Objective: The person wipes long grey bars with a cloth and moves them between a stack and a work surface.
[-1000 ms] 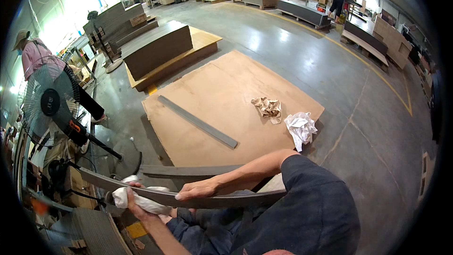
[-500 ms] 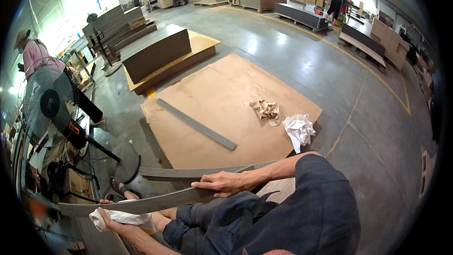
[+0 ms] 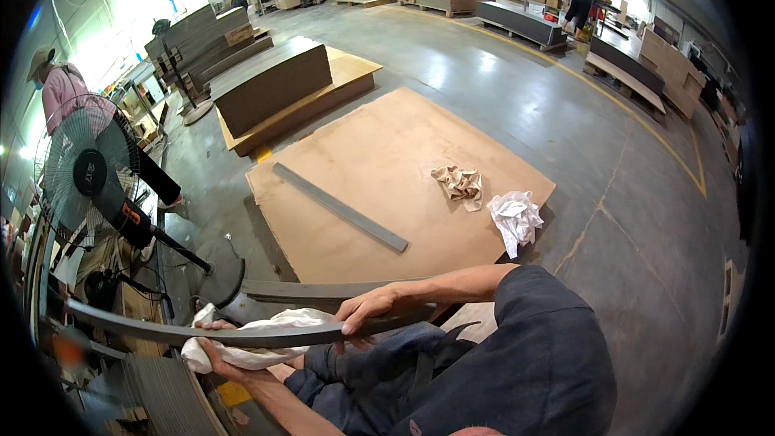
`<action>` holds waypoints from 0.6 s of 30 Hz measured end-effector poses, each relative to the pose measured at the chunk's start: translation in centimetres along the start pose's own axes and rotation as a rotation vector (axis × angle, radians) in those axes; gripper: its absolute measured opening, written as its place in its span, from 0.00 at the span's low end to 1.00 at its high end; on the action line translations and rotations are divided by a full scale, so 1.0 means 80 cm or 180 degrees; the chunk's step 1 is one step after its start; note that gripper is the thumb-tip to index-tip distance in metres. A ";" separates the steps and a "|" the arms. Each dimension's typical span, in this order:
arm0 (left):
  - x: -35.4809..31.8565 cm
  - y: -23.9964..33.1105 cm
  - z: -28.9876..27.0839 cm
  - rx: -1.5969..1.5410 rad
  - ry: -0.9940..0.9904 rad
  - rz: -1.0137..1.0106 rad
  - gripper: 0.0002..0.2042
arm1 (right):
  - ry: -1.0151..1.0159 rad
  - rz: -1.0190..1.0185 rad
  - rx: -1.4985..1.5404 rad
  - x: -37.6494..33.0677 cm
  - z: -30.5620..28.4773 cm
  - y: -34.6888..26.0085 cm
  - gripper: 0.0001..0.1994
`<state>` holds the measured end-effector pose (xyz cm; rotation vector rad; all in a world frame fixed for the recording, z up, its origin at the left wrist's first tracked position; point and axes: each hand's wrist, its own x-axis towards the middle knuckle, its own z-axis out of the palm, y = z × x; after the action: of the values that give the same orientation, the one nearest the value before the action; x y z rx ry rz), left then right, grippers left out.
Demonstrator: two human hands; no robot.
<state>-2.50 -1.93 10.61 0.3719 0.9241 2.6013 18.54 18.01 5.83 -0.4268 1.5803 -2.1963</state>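
A long grey board strip lies across in front of me, above my lap, its left end reaching toward the fan. My left hand is closed around it through a white cloth, which bunches on both sides of the strip. Farther right, my right hand grips the strip with the thumb on the near side and some fingers below. Just beyond lie more grey strips, partly hidden by my right arm. Another single grey strip rests on a brown sheet-covered platform.
Crumpled brown paper and a crumpled white cloth lie on the platform's right. A pedestal fan stands at left, near a person in pink. Stacked panels sit behind the platform; grey strips are stacked lower left.
The strip has turned so its narrow edge faces up more. My left hand and cloth have shifted right and up, and the cloth now spreads behind the strip. My right hand has shifted slightly.
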 end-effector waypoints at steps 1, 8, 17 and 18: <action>0.011 0.004 -0.006 -0.0470 -0.0049 -0.0257 0.17 | 0.0121 0.0100 0.0051 -0.014 0.003 -0.008 0.29; 0.020 -0.046 -0.060 0.0011 0.0256 -0.0547 0.11 | 0.1563 -0.0313 -0.3748 -0.013 0.031 -0.022 0.37; -0.042 -0.076 -0.018 -0.0006 0.1049 -0.0811 0.14 | 0.2560 0.0066 -0.3174 -0.012 0.029 0.023 0.31; -0.035 -0.077 -0.040 -0.0150 0.1059 -0.0723 0.12 | 0.2752 -0.0145 -0.3536 -0.030 0.018 0.034 0.31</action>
<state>0.37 -0.39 3.88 -0.1766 0.9440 2.5074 21.69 17.25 3.63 0.2893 3.2024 -1.3224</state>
